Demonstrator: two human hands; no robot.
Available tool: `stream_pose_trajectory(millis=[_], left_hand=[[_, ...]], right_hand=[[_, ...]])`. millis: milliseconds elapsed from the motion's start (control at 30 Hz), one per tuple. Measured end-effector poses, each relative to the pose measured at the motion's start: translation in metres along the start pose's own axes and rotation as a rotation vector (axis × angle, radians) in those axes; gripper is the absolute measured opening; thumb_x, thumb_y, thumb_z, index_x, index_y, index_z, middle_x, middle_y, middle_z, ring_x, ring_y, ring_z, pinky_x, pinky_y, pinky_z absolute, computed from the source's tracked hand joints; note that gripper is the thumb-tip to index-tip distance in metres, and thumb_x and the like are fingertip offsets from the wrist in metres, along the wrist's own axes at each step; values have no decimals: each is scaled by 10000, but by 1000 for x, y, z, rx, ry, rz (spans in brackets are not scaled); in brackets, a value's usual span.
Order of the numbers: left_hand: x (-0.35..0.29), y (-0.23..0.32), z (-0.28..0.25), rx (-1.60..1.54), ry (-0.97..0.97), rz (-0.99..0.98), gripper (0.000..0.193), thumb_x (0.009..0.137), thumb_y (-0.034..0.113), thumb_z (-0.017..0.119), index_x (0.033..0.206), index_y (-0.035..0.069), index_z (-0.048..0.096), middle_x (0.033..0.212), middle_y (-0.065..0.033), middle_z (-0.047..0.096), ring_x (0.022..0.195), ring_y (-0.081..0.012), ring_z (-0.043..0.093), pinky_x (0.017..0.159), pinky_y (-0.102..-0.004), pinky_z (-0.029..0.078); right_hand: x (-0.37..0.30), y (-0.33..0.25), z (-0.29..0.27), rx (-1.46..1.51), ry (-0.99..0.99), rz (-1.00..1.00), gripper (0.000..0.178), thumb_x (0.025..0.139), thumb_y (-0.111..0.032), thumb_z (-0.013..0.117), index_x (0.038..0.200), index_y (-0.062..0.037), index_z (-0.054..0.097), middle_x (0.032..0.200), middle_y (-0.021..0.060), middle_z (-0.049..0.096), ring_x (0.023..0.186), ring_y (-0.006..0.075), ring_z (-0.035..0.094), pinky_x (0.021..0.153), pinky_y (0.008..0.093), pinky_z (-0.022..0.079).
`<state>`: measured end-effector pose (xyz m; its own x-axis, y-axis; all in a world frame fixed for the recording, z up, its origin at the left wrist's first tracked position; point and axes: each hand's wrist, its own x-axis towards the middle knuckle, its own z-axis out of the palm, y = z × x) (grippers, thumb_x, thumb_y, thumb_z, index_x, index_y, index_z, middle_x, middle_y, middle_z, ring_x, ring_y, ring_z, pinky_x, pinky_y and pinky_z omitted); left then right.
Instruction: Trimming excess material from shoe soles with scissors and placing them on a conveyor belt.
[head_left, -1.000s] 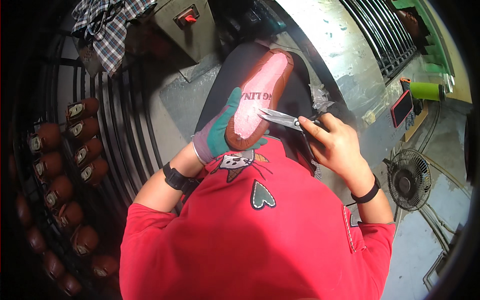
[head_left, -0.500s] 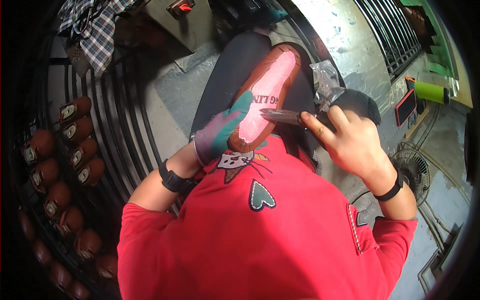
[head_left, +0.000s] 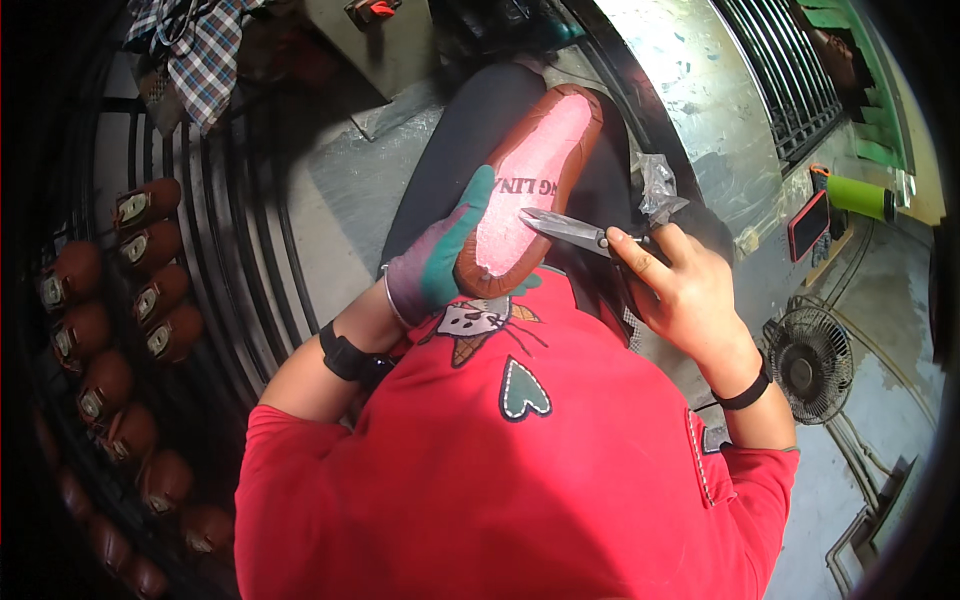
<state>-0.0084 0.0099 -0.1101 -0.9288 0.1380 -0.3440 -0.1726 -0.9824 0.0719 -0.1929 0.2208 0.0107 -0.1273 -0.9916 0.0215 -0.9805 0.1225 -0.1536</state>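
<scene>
A brown leather shoe upper on a last point(head_left: 566, 165) rests sole-up across my lap, its rim folded over a pink sole face with dark lettering. My left hand point(head_left: 440, 255), in a grey and green work glove, is wrapped round the heel end from the left side. In my bare right hand point(head_left: 685, 285) is a pair of scissors point(head_left: 568, 229), its blades nearly together and pointing left. The blade tips lie over the pink face near its middle; whether they touch it I cannot tell. My right palm hides the handles.
Several brown lasted shoes point(head_left: 105, 385) stand on a black rack at the left. A checked cloth point(head_left: 205, 75) hangs at the far left. To the right are a metal worktop point(head_left: 690, 85), a clear plastic bag point(head_left: 657, 190), a phone point(head_left: 808, 225), a green cylinder point(head_left: 860, 193) and a fan point(head_left: 810, 362).
My right hand and forearm have shifted left, and the scissors have turned so the blades show more broadly. The shoe has shifted slightly; my left hand keeps its hold.
</scene>
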Motion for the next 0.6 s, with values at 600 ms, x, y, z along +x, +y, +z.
stream_pose_trajectory(millis=[600], left_hand=[[-11,-4,-1,188,59,-48,566,1095,396,335,1517,19,328,1378,-136,563,1220,-222,601,986,-399,529]], right_hand=[[33,-19,-65,-358,-318,-134,559,829,-151,607,1386,-204,587,900,33,479,756,167,575,551,280,509]])
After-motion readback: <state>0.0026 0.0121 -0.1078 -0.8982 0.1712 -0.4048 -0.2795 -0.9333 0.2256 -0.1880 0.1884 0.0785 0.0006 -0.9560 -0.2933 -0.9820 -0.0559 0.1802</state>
